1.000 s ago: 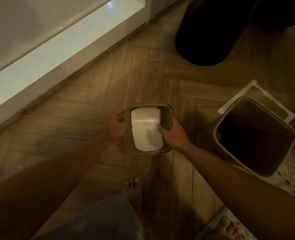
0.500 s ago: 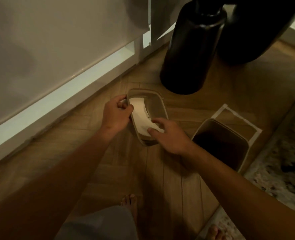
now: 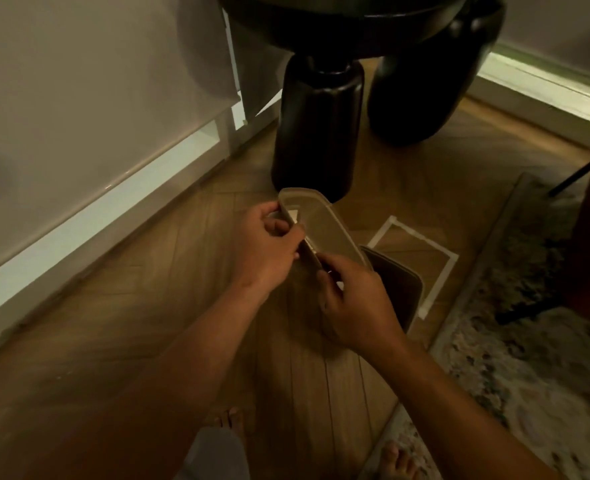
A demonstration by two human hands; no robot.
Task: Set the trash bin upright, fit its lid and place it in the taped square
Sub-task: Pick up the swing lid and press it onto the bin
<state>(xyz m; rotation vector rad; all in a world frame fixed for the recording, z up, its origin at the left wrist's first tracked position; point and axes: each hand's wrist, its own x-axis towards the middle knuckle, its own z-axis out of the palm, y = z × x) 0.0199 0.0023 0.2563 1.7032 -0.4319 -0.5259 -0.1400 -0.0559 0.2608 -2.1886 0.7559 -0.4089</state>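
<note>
Head view: lid (image 3: 324, 230) in both hands' closed grip.

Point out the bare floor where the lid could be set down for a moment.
Widest free patch: the wooden floor between the white baseboard and the left hand. The taped square is partly bare beyond the trash bin. Crowded: around the black table leg and where both hands hold the lid, the right hand beside the bin.

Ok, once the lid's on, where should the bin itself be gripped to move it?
Probably the bin by two opposite rim edges, from above: it stands upright, mouth up, beside the taped square. Both hands, left hand and right hand, now hold the lid.
</note>
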